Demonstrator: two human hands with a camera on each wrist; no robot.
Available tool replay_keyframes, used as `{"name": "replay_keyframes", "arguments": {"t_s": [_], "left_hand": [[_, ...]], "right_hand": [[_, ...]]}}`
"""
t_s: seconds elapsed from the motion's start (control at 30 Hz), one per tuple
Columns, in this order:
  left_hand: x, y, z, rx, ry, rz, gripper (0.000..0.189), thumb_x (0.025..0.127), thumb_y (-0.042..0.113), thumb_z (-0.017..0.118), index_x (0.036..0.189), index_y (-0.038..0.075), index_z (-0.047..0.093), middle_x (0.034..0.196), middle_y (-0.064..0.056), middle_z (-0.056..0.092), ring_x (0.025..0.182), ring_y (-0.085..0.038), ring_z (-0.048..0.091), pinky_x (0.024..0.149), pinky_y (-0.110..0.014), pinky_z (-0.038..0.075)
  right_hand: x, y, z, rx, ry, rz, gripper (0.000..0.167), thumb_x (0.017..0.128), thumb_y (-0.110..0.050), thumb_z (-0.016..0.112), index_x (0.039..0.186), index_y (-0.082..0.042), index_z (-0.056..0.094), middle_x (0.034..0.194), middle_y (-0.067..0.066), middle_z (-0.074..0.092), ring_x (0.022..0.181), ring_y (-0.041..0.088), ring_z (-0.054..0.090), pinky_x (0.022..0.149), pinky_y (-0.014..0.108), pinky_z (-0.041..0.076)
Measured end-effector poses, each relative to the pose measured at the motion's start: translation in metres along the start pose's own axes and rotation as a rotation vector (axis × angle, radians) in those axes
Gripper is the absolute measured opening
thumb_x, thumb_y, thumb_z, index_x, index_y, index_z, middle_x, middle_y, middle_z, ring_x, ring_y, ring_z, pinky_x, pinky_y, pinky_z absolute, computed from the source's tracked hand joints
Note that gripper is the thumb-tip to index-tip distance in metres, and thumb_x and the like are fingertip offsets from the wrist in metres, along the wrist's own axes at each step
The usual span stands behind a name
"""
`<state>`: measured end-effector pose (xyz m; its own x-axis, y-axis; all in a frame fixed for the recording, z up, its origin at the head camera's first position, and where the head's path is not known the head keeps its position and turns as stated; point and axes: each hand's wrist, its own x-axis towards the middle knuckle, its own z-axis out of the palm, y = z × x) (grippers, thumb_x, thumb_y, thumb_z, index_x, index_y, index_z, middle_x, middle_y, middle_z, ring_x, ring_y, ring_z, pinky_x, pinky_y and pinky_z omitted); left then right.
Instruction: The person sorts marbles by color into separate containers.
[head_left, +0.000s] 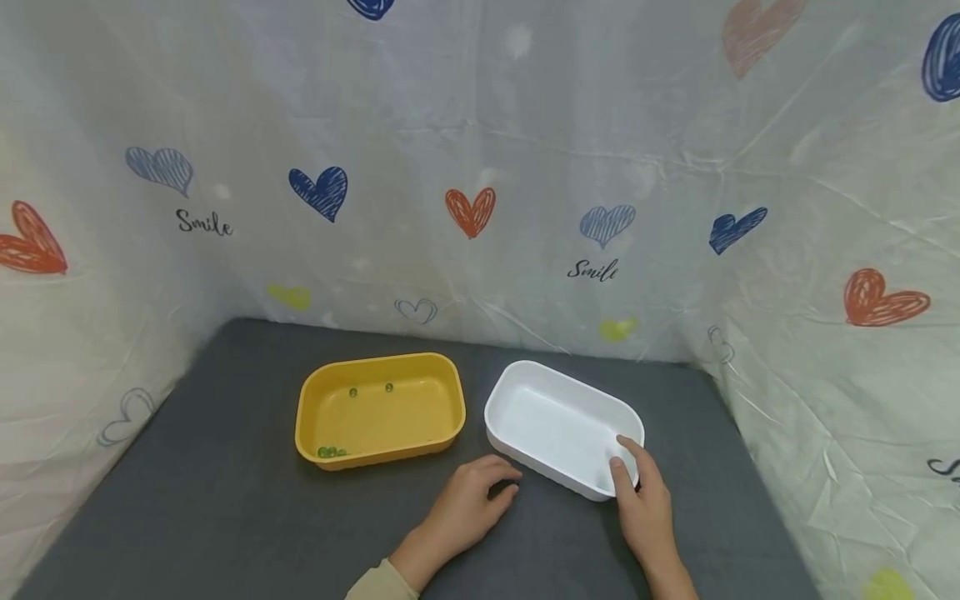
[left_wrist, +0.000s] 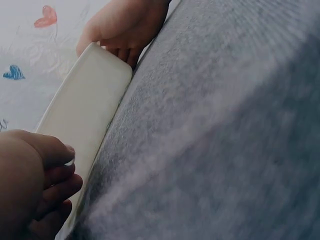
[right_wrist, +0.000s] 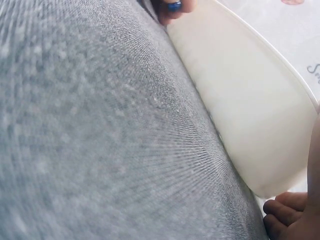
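Observation:
The right hand (head_left: 647,506) grips the near right corner of a white rectangular tray (head_left: 558,425), thumb over the rim and the other fingers around the outside. At the tray's near left side is the left hand (head_left: 468,504), its fingers curled toward the thumb. A small shiny blue marble (right_wrist: 174,6) shows between those fingertips in the right wrist view. In the left wrist view only a bright glint shows between that thumb and fingers. The white tray's inside shows no objects in the head view.
A yellow tray (head_left: 378,450) stands left of the white one. Two green marbles lie toward its back, and several more green marbles (head_left: 331,452) cluster in its near left corner. Dark grey cloth (head_left: 225,500) covers the table. Behind hangs a pale curtain (head_left: 525,150) with printed hearts.

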<state>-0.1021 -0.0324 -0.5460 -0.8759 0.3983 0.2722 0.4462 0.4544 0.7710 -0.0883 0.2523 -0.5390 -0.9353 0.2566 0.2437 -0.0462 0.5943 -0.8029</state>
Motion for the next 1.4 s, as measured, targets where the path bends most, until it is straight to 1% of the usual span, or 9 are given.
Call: {"name": "replay_keyframes", "arguments": {"t_s": [0.13, 0.37, 0.53, 0.63, 0.8, 0.93, 1.03, 1.13, 1.4], "left_hand": [[0.004, 0.007, 0.0, -0.029, 0.0, 0.023, 0.016, 0.101, 0.008, 0.08, 0.117, 0.011, 0.085, 0.116, 0.008, 0.075, 0.107, -0.004, 0.07, 0.092, -0.026, 0.06], [0.007, 0.018, 0.001, -0.003, -0.032, 0.02, 0.015, 0.101, 0.01, 0.081, 0.115, 0.011, 0.085, 0.112, 0.009, 0.075, 0.103, -0.001, 0.069, 0.09, -0.025, 0.059], [0.011, 0.026, -0.003, -0.059, -0.062, 0.061, 0.016, 0.102, 0.01, 0.08, 0.117, 0.011, 0.085, 0.112, 0.01, 0.076, 0.105, -0.001, 0.069, 0.092, -0.025, 0.059], [0.017, 0.034, -0.006, -0.119, -0.06, 0.099, 0.016, 0.102, 0.009, 0.08, 0.116, 0.011, 0.085, 0.113, 0.007, 0.078, 0.107, -0.001, 0.07, 0.094, -0.025, 0.058], [0.03, 0.048, -0.014, -0.219, -0.059, 0.13, 0.013, 0.101, 0.008, 0.08, 0.113, 0.008, 0.085, 0.109, 0.003, 0.08, 0.104, -0.002, 0.071, 0.093, -0.031, 0.061], [0.043, 0.055, -0.021, -0.228, -0.053, 0.138, 0.014, 0.1, 0.007, 0.08, 0.113, 0.006, 0.084, 0.109, 0.004, 0.08, 0.105, -0.004, 0.072, 0.091, -0.038, 0.063], [0.052, 0.058, -0.026, -0.206, -0.046, 0.117, 0.015, 0.101, 0.008, 0.079, 0.114, 0.005, 0.084, 0.109, 0.004, 0.08, 0.106, -0.005, 0.072, 0.093, -0.038, 0.062], [0.06, 0.059, -0.03, -0.195, -0.04, 0.072, 0.016, 0.101, 0.009, 0.079, 0.115, 0.005, 0.084, 0.11, 0.004, 0.08, 0.106, -0.006, 0.072, 0.096, -0.039, 0.061], [0.078, 0.054, -0.033, -0.236, -0.026, -0.026, 0.018, 0.102, 0.011, 0.078, 0.117, 0.003, 0.083, 0.11, 0.002, 0.08, 0.106, -0.013, 0.074, 0.099, -0.049, 0.06]], "right_hand": [[0.002, 0.0, -0.001, 0.012, 0.003, -0.012, 0.038, 0.113, -0.025, 0.062, 0.148, -0.01, 0.066, 0.154, 0.019, 0.061, 0.148, 0.036, 0.051, 0.113, 0.039, 0.035], [0.003, 0.002, -0.001, -0.005, -0.003, -0.011, 0.037, 0.114, -0.025, 0.061, 0.147, -0.01, 0.066, 0.154, 0.017, 0.061, 0.148, 0.034, 0.051, 0.114, 0.04, 0.035], [0.002, 0.002, 0.0, -0.003, -0.004, 0.0, 0.038, 0.113, -0.025, 0.061, 0.147, -0.01, 0.066, 0.153, 0.017, 0.061, 0.147, 0.035, 0.051, 0.114, 0.045, 0.036], [0.001, 0.001, 0.0, 0.01, -0.001, -0.004, 0.038, 0.113, -0.025, 0.062, 0.147, -0.009, 0.067, 0.153, 0.019, 0.061, 0.147, 0.036, 0.052, 0.113, 0.043, 0.036], [0.001, 0.0, 0.001, 0.019, 0.007, -0.023, 0.037, 0.112, -0.022, 0.063, 0.147, -0.01, 0.067, 0.151, 0.018, 0.063, 0.145, 0.034, 0.054, 0.109, 0.028, 0.035], [0.001, 0.001, 0.001, 0.017, 0.012, -0.028, 0.036, 0.112, -0.021, 0.062, 0.146, -0.009, 0.067, 0.15, 0.018, 0.064, 0.142, 0.034, 0.056, 0.108, 0.03, 0.036], [0.001, 0.002, 0.001, 0.014, 0.013, -0.023, 0.036, 0.113, -0.021, 0.062, 0.146, -0.009, 0.067, 0.15, 0.019, 0.063, 0.142, 0.034, 0.055, 0.109, 0.035, 0.037], [0.001, 0.002, 0.0, 0.014, 0.013, -0.018, 0.037, 0.113, -0.022, 0.061, 0.147, -0.008, 0.067, 0.15, 0.019, 0.063, 0.142, 0.033, 0.055, 0.109, 0.035, 0.038], [0.001, 0.002, 0.0, 0.013, 0.019, -0.027, 0.036, 0.112, -0.021, 0.062, 0.146, -0.009, 0.068, 0.15, 0.018, 0.064, 0.143, 0.035, 0.055, 0.11, 0.042, 0.038]]}}
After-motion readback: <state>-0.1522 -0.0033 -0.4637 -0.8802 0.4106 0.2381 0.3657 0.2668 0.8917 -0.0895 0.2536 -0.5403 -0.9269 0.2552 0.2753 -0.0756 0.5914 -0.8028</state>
